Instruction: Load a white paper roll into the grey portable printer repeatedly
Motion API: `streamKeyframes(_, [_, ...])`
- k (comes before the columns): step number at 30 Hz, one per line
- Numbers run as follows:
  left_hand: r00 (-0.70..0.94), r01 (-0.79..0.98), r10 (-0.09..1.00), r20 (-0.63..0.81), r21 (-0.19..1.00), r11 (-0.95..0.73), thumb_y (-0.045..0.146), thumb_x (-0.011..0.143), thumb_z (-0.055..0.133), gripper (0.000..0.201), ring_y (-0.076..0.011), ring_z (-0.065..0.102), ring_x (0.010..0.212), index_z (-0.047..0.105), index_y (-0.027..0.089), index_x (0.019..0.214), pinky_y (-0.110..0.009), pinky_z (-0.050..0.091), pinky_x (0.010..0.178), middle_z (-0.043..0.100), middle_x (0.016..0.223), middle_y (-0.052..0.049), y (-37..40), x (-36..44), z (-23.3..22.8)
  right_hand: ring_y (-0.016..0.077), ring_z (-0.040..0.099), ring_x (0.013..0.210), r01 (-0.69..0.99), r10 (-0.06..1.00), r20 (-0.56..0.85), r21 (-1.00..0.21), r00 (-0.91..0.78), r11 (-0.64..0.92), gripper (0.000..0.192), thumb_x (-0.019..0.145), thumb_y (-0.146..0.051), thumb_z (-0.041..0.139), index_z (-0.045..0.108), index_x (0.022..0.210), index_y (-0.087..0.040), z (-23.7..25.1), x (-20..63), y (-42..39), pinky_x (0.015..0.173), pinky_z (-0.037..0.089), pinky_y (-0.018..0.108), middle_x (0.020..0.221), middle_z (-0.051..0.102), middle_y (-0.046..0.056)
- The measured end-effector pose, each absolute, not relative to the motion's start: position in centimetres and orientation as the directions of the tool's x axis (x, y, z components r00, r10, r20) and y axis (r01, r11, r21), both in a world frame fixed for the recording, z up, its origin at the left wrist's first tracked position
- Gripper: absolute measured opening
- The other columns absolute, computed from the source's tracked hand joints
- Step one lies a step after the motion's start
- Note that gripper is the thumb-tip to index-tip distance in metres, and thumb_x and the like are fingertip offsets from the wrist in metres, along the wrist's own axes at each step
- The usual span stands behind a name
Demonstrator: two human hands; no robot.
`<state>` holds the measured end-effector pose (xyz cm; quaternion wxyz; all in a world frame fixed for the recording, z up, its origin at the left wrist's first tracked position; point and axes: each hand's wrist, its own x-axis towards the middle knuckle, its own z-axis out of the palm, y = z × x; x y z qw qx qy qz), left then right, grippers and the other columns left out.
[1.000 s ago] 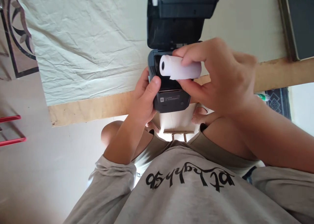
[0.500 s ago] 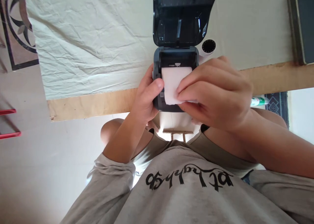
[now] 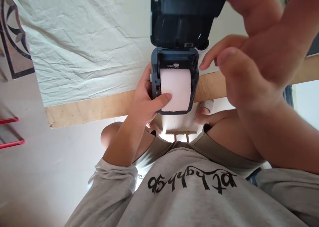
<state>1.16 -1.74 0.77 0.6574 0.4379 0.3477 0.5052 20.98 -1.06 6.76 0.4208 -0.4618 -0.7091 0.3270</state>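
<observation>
A small dark portable printer has its black lid swung up and back. A white paper roll lies inside, its loose end reaching down toward the printer's front edge. My left hand is closed around the printer's left side, with the thumb pressed on the paper. My right hand is raised at the right, its fingers spread. Some of its fingers reach the lid's right edge, where contact is hard to make out. Beside the printer, a white cylinder with a dark end is partly hidden.
A wrinkled pale cloth covers the table, whose bare wooden edge runs along the front. Part of a dark box shows at the far right. Red bars stand on the floor at the left.
My right hand has let go of the paper and moved up and right toward the lid. My left thumb has shifted onto the paper, and the printer appears slightly further left.
</observation>
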Motion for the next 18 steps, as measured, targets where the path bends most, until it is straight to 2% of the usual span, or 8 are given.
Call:
streamKeyframes(2, [0.202,-0.351,0.979,-0.014,0.932,0.086,0.030,0.072,0.083,0.038,-0.0163,0.069,0.078,0.068,0.027,0.108,-0.027,0.055,0.068,0.069,0.094,0.000,-1.7,1.1,0.4,0.0160,0.054,0.128,0.290,0.929,0.348,-0.883,-0.122,0.369,0.042,0.090,-0.025,0.034,0.047,0.128,-0.040,6.9,20.7,-1.2,0.061,0.051,0.024,0.140,0.039,-0.001])
streamKeyframes(5, [0.200,-0.342,0.980,0.019,0.938,0.051,0.035,0.068,0.085,0.044,-0.0173,0.068,0.073,0.067,0.027,0.108,-0.028,0.053,0.063,0.070,0.090,0.000,-1.5,0.9,-0.1,0.0130,0.062,0.110,0.245,0.912,0.411,-0.883,-0.010,0.401,0.034,0.085,-0.018,0.048,0.055,0.116,-0.029,6.8,20.6,-1.1,0.058,0.048,0.021,0.121,0.055,0.000])
streamKeyframes(7, [0.230,-0.350,0.972,0.050,0.936,0.035,0.038,0.066,0.085,0.046,-0.0191,0.068,0.075,0.067,0.026,0.107,-0.029,0.054,0.064,0.071,0.094,-0.001,-1.4,0.8,-0.3,0.0140,0.060,0.112,0.331,0.905,0.396,-0.843,-0.153,0.425,0.025,0.088,-0.021,0.054,0.058,0.113,-0.024,6.5,20.6,-1.1,0.058,0.048,0.021,0.120,0.060,0.001])
streamKeyframes(9, [0.236,-0.389,0.969,0.068,0.921,0.030,0.039,0.069,0.082,0.047,-0.0206,0.069,0.082,0.067,0.026,0.111,-0.030,0.056,0.069,0.071,0.099,-0.002,-1.3,0.9,-0.1,0.0163,0.061,0.111,0.402,0.895,0.344,-0.805,-0.283,0.436,0.029,0.088,-0.025,0.059,0.056,0.116,-0.021,6.1,20.5,-1.2,0.059,0.052,0.023,0.128,0.059,0.005])
streamKeyframes(12, [0.245,-0.440,0.967,0.073,0.897,0.044,0.040,0.073,0.078,0.051,-0.0239,0.069,0.096,0.064,0.028,0.121,-0.033,0.057,0.073,0.070,0.106,-0.003,-1.5,1.4,0.5,0.0206,0.061,0.116,0.432,0.877,0.328,-0.774,-0.351,0.462,0.038,0.086,-0.029,0.064,0.050,0.120,-0.021,5.8,20.1,-1.4,0.078,0.061,0.032,0.133,0.058,0.008])
streamKeyframes(14, [0.254,-0.428,0.966,0.046,0.901,0.070,0.042,0.075,0.076,0.047,-0.0262,0.070,0.099,0.065,0.029,0.120,-0.035,0.057,0.070,0.071,0.107,-0.004,-1.7,1.6,0.8,0.0228,0.058,0.124,0.422,0.859,0.347,-0.761,-0.377,0.493,0.041,0.085,-0.032,0.066,0.049,0.121,-0.022,5.8,19.8,-1.6,0.090,0.061,0.037,0.132,0.059,0.008])
streamKeyframes(16, [0.258,-0.399,0.966,0.003,0.911,0.103,0.043,0.077,0.073,0.041,-0.0279,0.070,0.101,0.066,0.030,0.116,-0.036,0.057,0.067,0.071,0.106,-0.004,-1.8,1.7,0.9,0.0226,0.059,0.123,0.427,0.845,0.360,-0.742,-0.396,0.516,0.043,0.084,-0.031,0.068,0.049,0.121,-0.022,5.8,19.7,-1.7,0.088,0.061,0.035,0.132,0.059,0.008])
streamKeyframes(18, [0.245,-0.388,0.969,-0.012,0.915,0.109,0.045,0.076,0.073,0.042,-0.0285,0.071,0.099,0.066,0.031,0.115,-0.038,0.057,0.063,0.071,0.105,-0.003,-1.9,1.6,0.8,0.0224,0.061,0.119,0.460,0.841,0.365,-0.714,-0.399,0.528,0.043,0.085,-0.030,0.066,0.049,0.123,-0.023,5.8,19.7,-1.8,0.076,0.061,0.031,0.134,0.058,0.009])
